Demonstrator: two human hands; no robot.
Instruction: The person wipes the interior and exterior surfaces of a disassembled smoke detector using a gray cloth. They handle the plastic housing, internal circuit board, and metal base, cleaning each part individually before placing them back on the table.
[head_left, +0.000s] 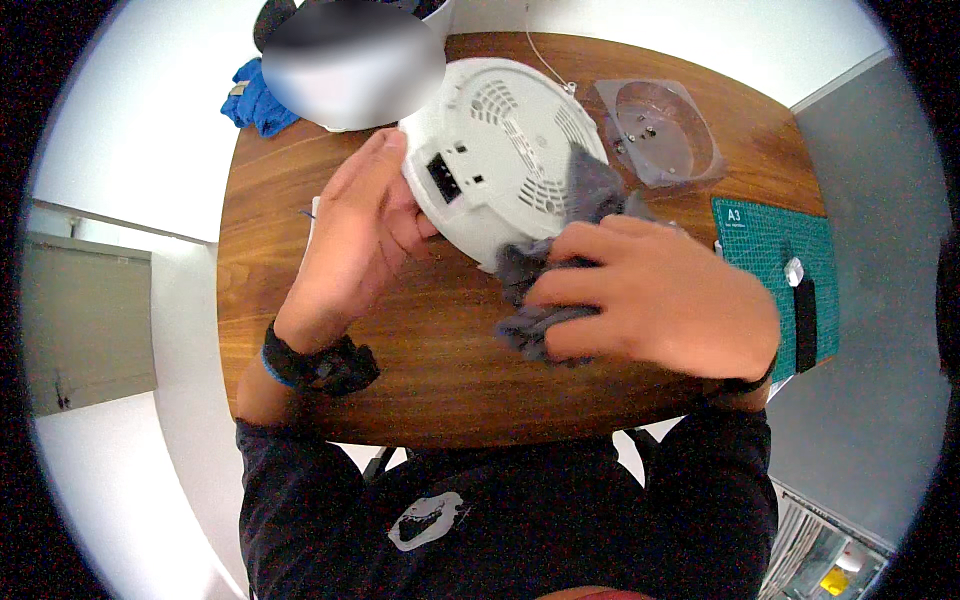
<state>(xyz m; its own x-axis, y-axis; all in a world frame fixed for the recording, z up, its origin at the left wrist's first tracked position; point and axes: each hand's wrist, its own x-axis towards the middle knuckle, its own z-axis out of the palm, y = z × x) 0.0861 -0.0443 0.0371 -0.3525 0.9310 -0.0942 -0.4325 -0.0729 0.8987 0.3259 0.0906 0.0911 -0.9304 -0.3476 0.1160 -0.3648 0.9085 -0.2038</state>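
Observation:
My left hand (355,230) grips the left edge of a round white plastic base (500,150), held tilted above the wooden table, with vent slots and a dark rectangular socket facing up. My right hand (640,295) has its fingers curled into a crumpled grey cloth (590,180), which lies against the base's lower right edge. The cloth covers part of that edge, and the fingertips of my right hand are partly hidden in it.
A brown wooden table (430,380) holds a blue cloth (258,105) beside a blurred white round object (350,85), a white cord (550,70), a clear tray (690,140) with several small metal parts, and a green cutting mat (760,235) bearing a black bar (805,325).

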